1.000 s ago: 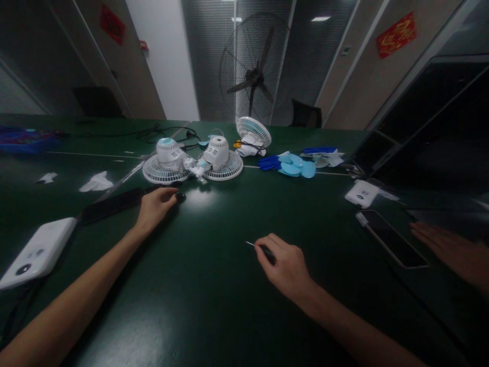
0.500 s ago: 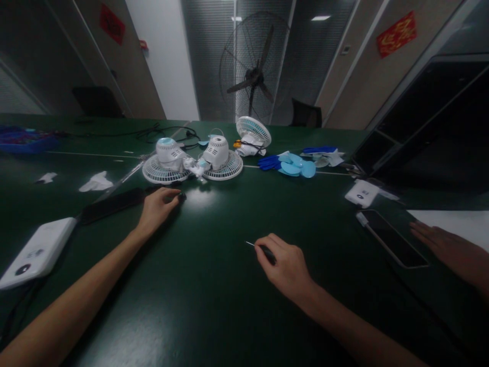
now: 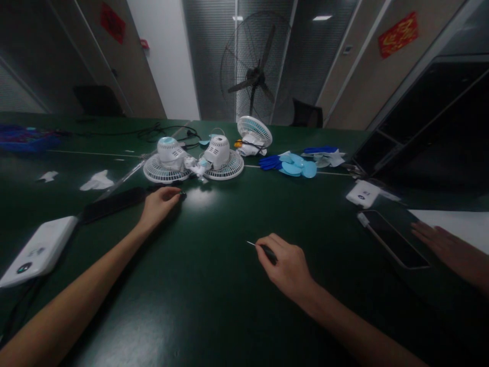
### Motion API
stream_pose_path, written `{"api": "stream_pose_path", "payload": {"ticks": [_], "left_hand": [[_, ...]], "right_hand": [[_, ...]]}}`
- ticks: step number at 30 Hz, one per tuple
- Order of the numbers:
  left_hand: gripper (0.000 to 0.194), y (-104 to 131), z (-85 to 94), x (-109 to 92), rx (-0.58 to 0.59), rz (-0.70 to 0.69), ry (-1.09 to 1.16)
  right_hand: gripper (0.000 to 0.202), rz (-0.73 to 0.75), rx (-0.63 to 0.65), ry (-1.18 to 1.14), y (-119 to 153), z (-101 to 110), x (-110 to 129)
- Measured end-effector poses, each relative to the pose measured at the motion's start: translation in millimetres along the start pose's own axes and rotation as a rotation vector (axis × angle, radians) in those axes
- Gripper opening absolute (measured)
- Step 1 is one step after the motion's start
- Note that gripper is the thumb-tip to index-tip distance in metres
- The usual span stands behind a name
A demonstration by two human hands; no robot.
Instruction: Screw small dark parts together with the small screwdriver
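My right hand (image 3: pixel 284 262) is closed around the dark handle of a small screwdriver (image 3: pixel 270 253). Its thin metal shaft points left, just above the green table (image 3: pixel 206 295). Further off on the left, my left hand (image 3: pixel 160 204) reaches out with thumb and forefinger pinched at a small dark object (image 3: pixel 183 194), too small to name. Just beyond that hand, two white fan heads (image 3: pixel 168 176) lie face down, their white joints close together. A third fan head (image 3: pixel 254 135) stands tilted behind them, with a dark cord around its base.
Blue fan blades (image 3: pixel 298 165) and a blue glove (image 3: pixel 269 162) lie at the back. On the right are a phone (image 3: pixel 393 239), a white power bank (image 3: pixel 362 193) and another person's hand (image 3: pixel 439 239). At left sit a white device (image 3: pixel 38 250) and a blue tray (image 3: pixel 26 145).
My left thumb and forefinger have drawn slightly closer together at the small dark object. My right hand and the screwdriver stay where they were.
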State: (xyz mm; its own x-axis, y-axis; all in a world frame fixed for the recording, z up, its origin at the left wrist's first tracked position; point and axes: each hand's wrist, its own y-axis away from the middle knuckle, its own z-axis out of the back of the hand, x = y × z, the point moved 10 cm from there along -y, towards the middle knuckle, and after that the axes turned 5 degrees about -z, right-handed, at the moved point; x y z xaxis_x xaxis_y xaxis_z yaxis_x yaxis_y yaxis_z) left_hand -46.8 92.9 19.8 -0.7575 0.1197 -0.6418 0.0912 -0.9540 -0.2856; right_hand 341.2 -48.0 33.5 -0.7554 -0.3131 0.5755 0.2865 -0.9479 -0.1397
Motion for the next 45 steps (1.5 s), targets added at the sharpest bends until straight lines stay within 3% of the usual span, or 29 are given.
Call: {"api": "stream_pose_path", "payload": {"ticks": [5, 13, 19, 27, 40, 45], "left_hand": [[0.046, -1, -3.5, -1, 0.014, -0.042, 0.020], [0.048, 1, -15.8, -16, 0.157, -0.136, 0.008], [0.050, 0, -16.9, -11, 0.179, -0.115, 0.032], [0.046, -2, -20.0, -15, 0.182, -0.220, 0.046], [0.054, -10, -28.9, 0, 0.242, -0.020, 0.168], [0.051, -4, -24.7, -9, 0.206, -0.060, 0.134]], "right_hand": [[0.014, 0.004, -0.005, 0.000, 0, 1, 0], [0.014, -0.005, 0.013, -0.012, 1, -2, -2], [0.013, 0.006, 0.000, -0.013, 0, -1, -1], [0.014, -0.006, 0.008, -0.049, 0, -1, -2], [0.014, -0.015, 0.022, -0.021, 0, -2, -1], [0.014, -0.009, 0.017, -0.007, 0, -1, 0]]}}
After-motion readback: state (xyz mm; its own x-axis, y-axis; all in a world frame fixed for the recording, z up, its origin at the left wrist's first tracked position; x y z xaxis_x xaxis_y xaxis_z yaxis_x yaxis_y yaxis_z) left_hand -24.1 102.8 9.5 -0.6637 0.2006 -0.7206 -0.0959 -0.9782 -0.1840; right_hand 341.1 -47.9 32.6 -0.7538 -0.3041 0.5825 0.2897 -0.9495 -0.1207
